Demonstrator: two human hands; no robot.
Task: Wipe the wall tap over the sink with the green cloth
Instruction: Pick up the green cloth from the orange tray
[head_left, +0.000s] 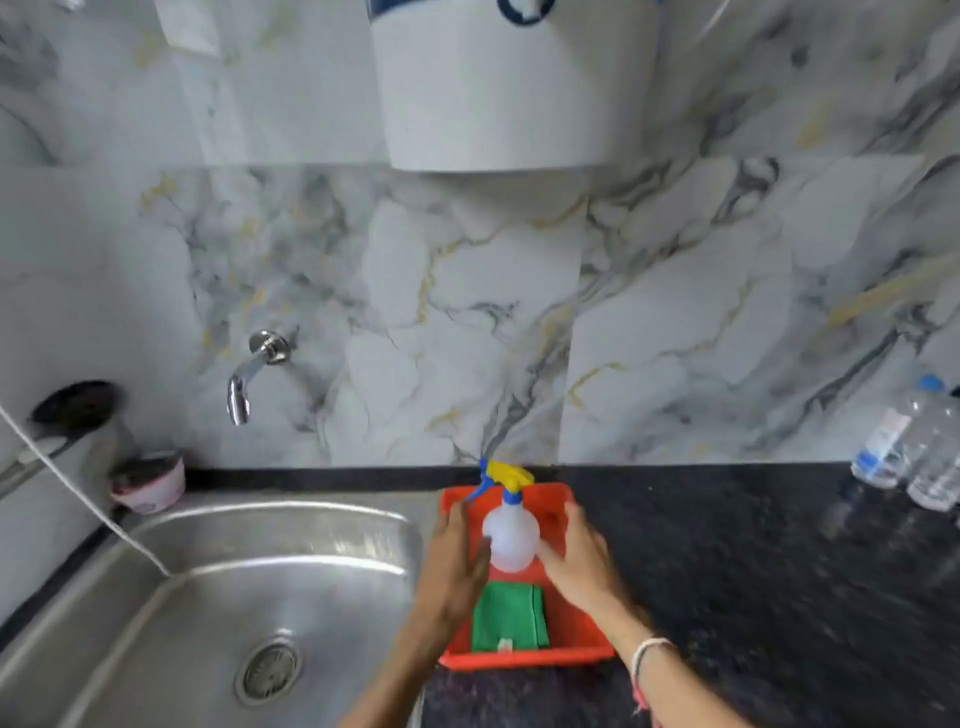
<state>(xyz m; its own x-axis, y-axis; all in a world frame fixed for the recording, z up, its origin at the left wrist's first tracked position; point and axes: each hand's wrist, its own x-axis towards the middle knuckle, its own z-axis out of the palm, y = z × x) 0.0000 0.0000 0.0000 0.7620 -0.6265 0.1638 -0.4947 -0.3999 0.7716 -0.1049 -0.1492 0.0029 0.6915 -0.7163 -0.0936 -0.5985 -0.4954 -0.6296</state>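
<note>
Lower centre, head view: I see left hand (457, 561) and right hand (576, 561) open, flanking the spray bottle (511, 540) in the red tray (587, 631); grip unclear | green cloth (510, 617) folded in the tray, untouched | wall tap (252, 371) centre-left above sink (218, 597) | wiping not begun, I judge.

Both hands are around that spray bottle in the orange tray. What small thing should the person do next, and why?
Probably lower the right hand to the folded green cloth and lift it out. The cloth lies untouched at the near end of the orange plastic tray, behind the hands, which flank the translucent spray bottle. The chrome wall tap over the steel sink cannot be wiped without it.
</note>
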